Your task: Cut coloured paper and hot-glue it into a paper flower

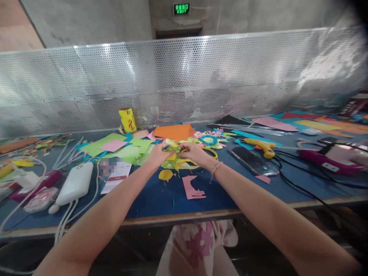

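Observation:
My left hand (158, 155) and my right hand (196, 154) meet over a heap of coloured paper at the middle of the table. Pinched between the fingertips of both is a small green and yellow paper piece (173, 148), whose exact shape the fingers partly hide. Yellow-handled scissors (213, 153) lie beside my right hand, half covered. Nearer the table edge are a yellow paper cutout (166, 175) and a pink paper offcut (192, 188). Behind my hands lies an orange paper sheet (171, 132), with blue and pink paper flowers (209, 140) to its right.
A white power bank (75, 183) with cables and a phone (117, 176) lie at left. On the right are a dark phone (253, 161), a yellow glue gun (263, 147) and a purple power strip (330, 161) with black cords. A perforated metal screen (115, 84) borders the back.

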`<state>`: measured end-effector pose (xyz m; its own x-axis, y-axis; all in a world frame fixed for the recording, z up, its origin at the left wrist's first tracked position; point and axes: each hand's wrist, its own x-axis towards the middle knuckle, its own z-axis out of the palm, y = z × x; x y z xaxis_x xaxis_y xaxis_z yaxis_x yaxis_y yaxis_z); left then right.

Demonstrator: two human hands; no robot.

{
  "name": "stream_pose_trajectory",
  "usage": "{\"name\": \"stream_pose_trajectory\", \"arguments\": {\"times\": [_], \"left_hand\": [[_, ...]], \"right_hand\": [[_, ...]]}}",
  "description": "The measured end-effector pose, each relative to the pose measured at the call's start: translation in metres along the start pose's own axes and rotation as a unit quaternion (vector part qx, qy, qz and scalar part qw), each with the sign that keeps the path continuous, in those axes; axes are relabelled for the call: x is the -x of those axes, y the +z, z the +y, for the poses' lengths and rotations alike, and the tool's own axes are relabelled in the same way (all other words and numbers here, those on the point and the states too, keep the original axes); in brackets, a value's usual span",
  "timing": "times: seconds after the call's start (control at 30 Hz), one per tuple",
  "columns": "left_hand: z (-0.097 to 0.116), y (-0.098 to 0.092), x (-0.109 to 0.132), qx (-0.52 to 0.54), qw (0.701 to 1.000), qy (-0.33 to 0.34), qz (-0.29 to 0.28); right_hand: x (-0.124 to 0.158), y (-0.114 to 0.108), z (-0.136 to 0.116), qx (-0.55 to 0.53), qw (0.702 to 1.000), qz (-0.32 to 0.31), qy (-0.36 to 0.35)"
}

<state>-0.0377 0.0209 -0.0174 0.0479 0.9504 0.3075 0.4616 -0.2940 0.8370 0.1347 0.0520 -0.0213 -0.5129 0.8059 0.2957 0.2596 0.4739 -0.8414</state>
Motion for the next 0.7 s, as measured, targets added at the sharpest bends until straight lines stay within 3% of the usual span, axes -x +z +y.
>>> {"name": "stream_pose_trajectory", "arguments": {"times": [0.37, 0.7], "left_hand": [[-0.006, 0.0, -0.004, 0.01, 0.999, 0.015, 0.032], [0.008, -0.011, 0.0, 0.085, 0.994, -0.072, 0.011]], "right_hand": [[0.001, 0.004, -0.006, -0.053, 0.998, 0.02, 0.012], [0.003, -0.006, -0.015, -0.054, 0.993, 0.083, 0.062]]}}
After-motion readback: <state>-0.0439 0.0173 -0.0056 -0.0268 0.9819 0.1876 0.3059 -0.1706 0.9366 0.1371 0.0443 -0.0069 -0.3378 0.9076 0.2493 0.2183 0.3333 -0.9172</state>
